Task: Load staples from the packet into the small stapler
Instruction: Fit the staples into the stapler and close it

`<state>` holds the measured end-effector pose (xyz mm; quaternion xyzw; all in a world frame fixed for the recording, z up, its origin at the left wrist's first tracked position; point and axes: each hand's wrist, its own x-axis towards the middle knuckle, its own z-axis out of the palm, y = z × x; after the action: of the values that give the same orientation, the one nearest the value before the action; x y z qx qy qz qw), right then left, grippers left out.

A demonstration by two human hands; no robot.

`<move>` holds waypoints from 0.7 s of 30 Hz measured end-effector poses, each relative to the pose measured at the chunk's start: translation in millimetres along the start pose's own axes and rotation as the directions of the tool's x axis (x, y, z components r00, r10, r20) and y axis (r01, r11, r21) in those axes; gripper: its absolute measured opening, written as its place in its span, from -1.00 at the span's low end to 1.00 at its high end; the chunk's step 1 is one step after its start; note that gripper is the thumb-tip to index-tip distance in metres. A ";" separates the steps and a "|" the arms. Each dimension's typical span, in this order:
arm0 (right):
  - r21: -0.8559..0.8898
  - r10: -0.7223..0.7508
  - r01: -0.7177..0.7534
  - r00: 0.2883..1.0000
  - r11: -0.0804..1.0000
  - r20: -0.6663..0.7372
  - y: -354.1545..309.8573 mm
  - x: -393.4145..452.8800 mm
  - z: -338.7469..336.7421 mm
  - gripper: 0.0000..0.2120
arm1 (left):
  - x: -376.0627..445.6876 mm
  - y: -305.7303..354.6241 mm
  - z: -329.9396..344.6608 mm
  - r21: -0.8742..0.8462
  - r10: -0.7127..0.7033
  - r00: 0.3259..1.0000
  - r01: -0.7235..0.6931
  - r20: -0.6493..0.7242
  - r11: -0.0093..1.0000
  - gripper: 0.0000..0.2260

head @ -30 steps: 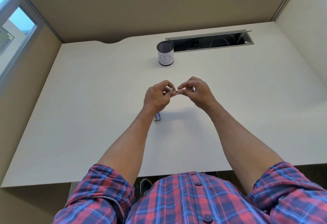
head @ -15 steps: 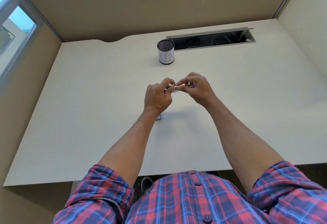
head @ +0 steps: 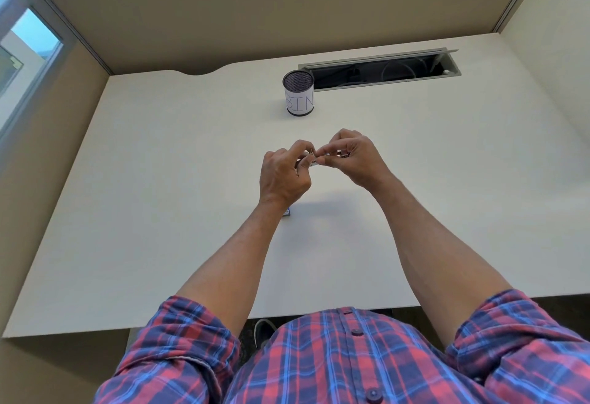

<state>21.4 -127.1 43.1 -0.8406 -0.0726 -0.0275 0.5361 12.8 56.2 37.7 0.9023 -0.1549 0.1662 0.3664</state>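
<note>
Both hands are raised together above the middle of the white desk (head: 159,212). My left hand (head: 284,173) grips a small metallic stapler (head: 311,162), most of it hidden by the fingers. My right hand (head: 351,157) pinches the stapler's right end with thumb and forefinger; whether it also holds staples is too small to tell. Only a blue corner of the staple packet (head: 288,212) shows on the desk, just below my left wrist.
A mesh pen cup (head: 299,94) with a paper label reading BIN stands at the back centre. Behind it is an open cable slot (head: 380,70) in the desk. Beige partition walls enclose the desk on three sides.
Both hands have drifted slightly up and away from me while staying joined on the stapler. The left forearm now covers more of the blue packet.
</note>
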 end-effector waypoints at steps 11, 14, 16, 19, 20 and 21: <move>-0.075 -0.107 0.104 0.993 0.992 -0.049 4.2 -4.7 -5.9 -0.86 | 0.8 -2.0 3.0 0.034 -0.007 1.000 0.007 0.002 0.999 -0.90; -0.117 -0.138 0.127 0.987 0.985 -0.086 5.8 -6.4 -7.8 -0.78 | 2.1 -1.3 2.1 0.031 -0.003 1.000 0.003 0.004 1.000 -0.90; -0.158 -0.133 0.114 0.985 0.981 -0.114 9.2 -6.8 -9.6 -0.73 | 4.1 -1.5 0.0 0.034 -0.004 1.000 0.003 0.010 0.999 -0.90; -0.158 -0.075 0.060 0.993 0.986 -0.088 18.4 -7.2 -10.8 -0.76 | 7.0 -2.8 -3.9 0.051 -0.001 0.999 -0.002 0.049 0.999 -0.89; -0.133 -0.042 0.032 0.997 0.991 -0.070 22.1 -7.7 -10.3 -0.78 | 8.3 -3.9 -4.4 0.058 -0.004 0.997 -0.001 0.071 0.998 -0.89; -0.111 -0.011 0.005 0.998 0.994 -0.057 25.6 -8.2 -9.7 -0.78 | 9.3 -4.4 -4.8 0.069 -0.006 0.996 -0.001 0.094 0.998 -0.89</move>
<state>17.5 -147.3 23.2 -0.8677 -0.0590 -0.0578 0.4902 22.0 61.1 42.0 0.9215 -0.1649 0.1283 0.3274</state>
